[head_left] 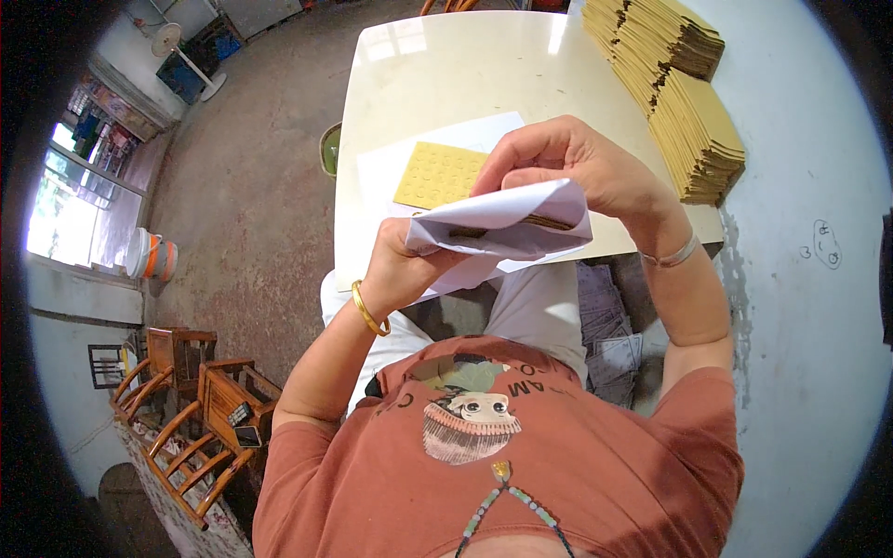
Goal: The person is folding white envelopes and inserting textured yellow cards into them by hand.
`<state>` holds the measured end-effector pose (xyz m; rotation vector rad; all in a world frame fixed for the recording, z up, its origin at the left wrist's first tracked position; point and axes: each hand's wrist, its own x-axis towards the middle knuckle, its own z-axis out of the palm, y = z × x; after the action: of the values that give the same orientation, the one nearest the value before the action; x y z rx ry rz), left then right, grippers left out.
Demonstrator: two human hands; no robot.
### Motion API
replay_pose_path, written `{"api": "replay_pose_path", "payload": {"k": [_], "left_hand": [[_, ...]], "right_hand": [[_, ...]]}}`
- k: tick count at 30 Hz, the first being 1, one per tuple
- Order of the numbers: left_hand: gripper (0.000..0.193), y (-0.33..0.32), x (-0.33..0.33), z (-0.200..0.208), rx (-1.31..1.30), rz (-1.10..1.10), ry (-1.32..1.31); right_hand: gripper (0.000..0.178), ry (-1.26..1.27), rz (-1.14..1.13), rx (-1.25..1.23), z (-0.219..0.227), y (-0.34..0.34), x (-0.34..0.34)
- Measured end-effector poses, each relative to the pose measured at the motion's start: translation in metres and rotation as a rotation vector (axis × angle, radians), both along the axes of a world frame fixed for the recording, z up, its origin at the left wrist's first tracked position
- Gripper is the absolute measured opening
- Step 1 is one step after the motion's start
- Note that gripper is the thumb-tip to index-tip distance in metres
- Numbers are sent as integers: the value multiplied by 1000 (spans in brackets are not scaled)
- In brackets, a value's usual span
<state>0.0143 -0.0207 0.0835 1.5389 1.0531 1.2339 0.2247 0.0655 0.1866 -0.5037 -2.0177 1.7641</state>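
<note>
A white paper envelope (521, 219) hangs over the table's near edge, its mouth gaping toward me. Brownish sheet edges show inside it. My left hand (405, 265) grips its left end, thumb along the rim. At the far rim, the curled fingers of my right hand (586, 167) hold the paper; some fingertips are hidden behind it. Just beyond the envelope, a yellow sheet (437, 175) with rows of round marks lies on white paper (507, 127) on the cream table (446, 79).
Tall stacks of yellow sheets (693, 130) stand at the table's right side, against the wall. Bundles of printed paper (609, 321) lie beneath the table. A green bin (330, 149) is at the table's left edge. Wooden chairs (219, 409) stand at lower left.
</note>
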Motion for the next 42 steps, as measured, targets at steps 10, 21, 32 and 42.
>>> {"api": "replay_pose_path", "payload": {"k": [10, 21, 32, 42], "left_hand": [[16, 5, 1, 6, 41, -61, 33], [11, 13, 2, 1, 17, -116, 72], [14, 18, 8, 7, 5, -170, 30], [14, 13, -1, 21, -120, -153, 86]], "right_hand": [[24, -130, 61, 271, 14, -4, 0], [19, -167, -133, 985, 6, -3, 0], [21, -352, 6, 984, 13, 0, -2], [30, -521, 127, 508, 21, 2, 34]]}}
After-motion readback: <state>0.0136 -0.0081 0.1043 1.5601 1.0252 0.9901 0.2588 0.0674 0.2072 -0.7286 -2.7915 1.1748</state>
